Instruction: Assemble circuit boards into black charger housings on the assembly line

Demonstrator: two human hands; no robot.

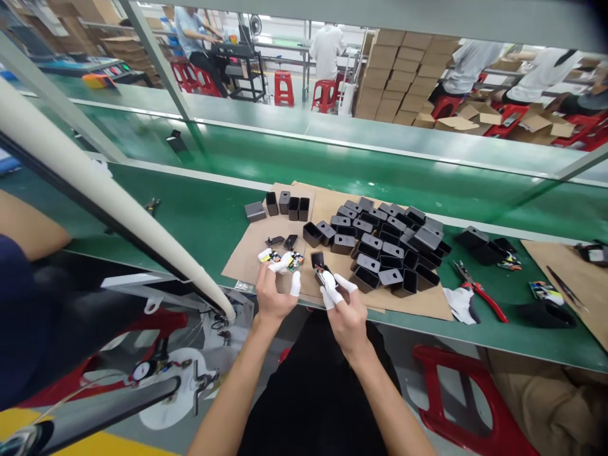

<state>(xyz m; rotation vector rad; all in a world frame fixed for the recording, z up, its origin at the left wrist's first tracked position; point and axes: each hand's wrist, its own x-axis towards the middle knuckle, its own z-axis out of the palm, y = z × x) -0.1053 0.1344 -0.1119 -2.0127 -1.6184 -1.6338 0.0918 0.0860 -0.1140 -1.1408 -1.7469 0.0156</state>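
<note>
My right hand (346, 313), with white finger cots on its fingertips, grips a small black plastic part (317, 259) with fine wires near the cardboard's front edge. The fingers of my left hand (275, 296) are apart, thumb away from the forefinger. Its forefinger reaches over a small circuit board (295, 261) with coloured parts; whether it touches the board I cannot tell. Another board with a yellow piece (268, 255) lies just left of it. Behind them rest two small black pieces (291, 241). Several black box-shaped housings (367, 261) stand crowded to the right.
Cardboard (251, 253) covers part of the green bench. Several housings (294, 208) stand at its back left. Red-handled pliers (479, 291) and a white cloth (460, 305) lie right. A slanted pale pole (142, 196) crosses the left side, near another person's arm (28, 225).
</note>
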